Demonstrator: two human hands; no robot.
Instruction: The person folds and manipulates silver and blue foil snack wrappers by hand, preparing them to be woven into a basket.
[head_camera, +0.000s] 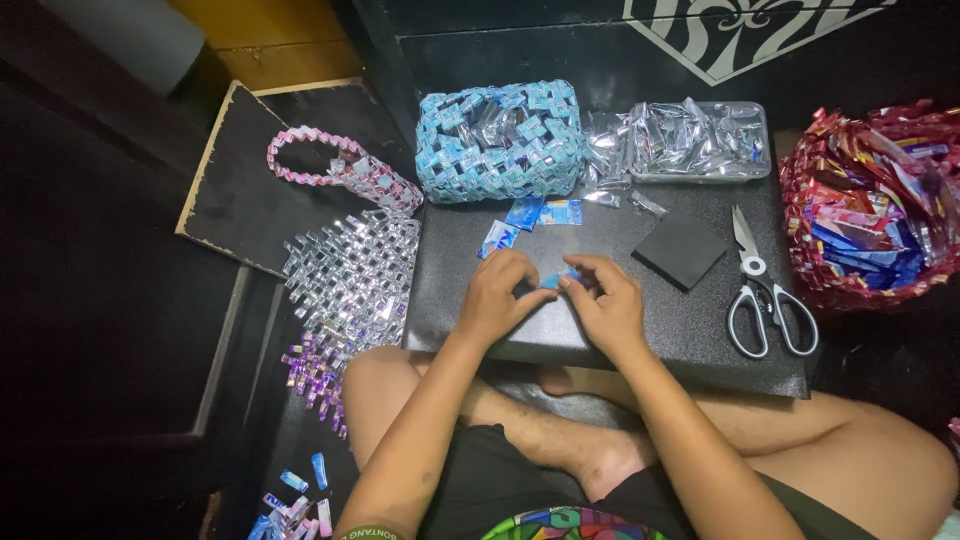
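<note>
My left hand (502, 297) and my right hand (607, 303) meet over a black board (660, 330) on my lap. Between their fingertips they pinch a small blue folded wrapper strip (558, 277). Three more blue folded pieces (528, 218) lie on the board just beyond my hands. Behind them stands a blue woven wrapper bag (500, 140).
A clear tray of silver wrapper strips (690, 140) sits at the back right. Scissors (765, 295) and a black square pad (680, 250) lie right of my hands. A red woven basket of wrappers (870, 205) stands far right. A silver woven panel (350, 285) and a pink handle (335, 170) lie left.
</note>
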